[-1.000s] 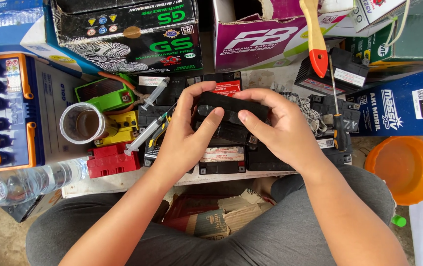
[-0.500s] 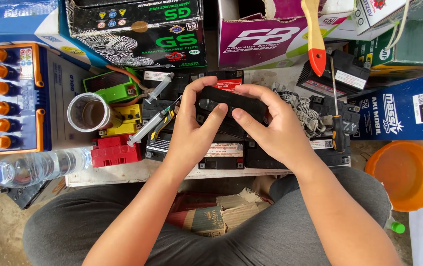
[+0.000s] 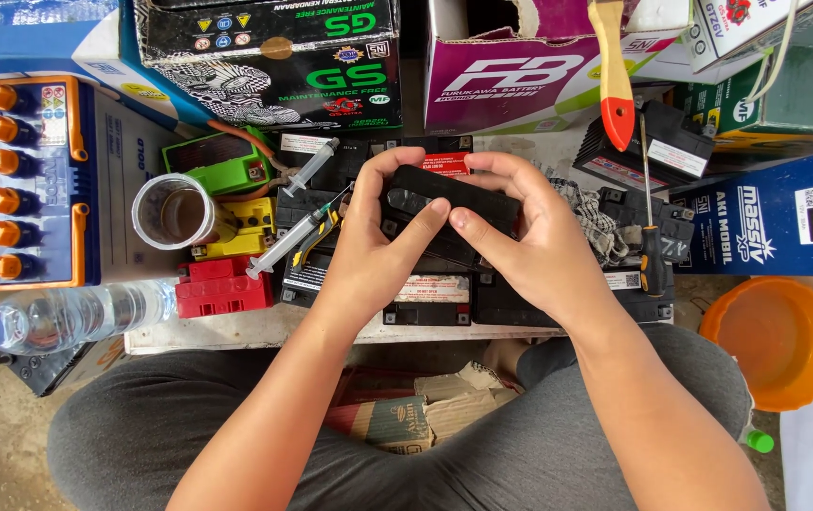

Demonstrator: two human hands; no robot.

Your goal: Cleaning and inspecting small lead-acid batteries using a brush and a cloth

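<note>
Both hands grip a flat black plastic strip [image 3: 454, 194] over the batteries

Left hand [image 3: 378, 251] and right hand [image 3: 534, 241] pinch its ends, thumbs pressing on top, above small black rectangular batteries [image 3: 425, 289] beside a clear plastic syringe [image 3: 293, 241]

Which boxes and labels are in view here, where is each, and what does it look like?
Black carton: top centre, green and white print.
Purple-and-white carton: top, right of centre, torn open.
Blue carton: right edge, white print.
White-and-red label: battery front below the hands.
</note>
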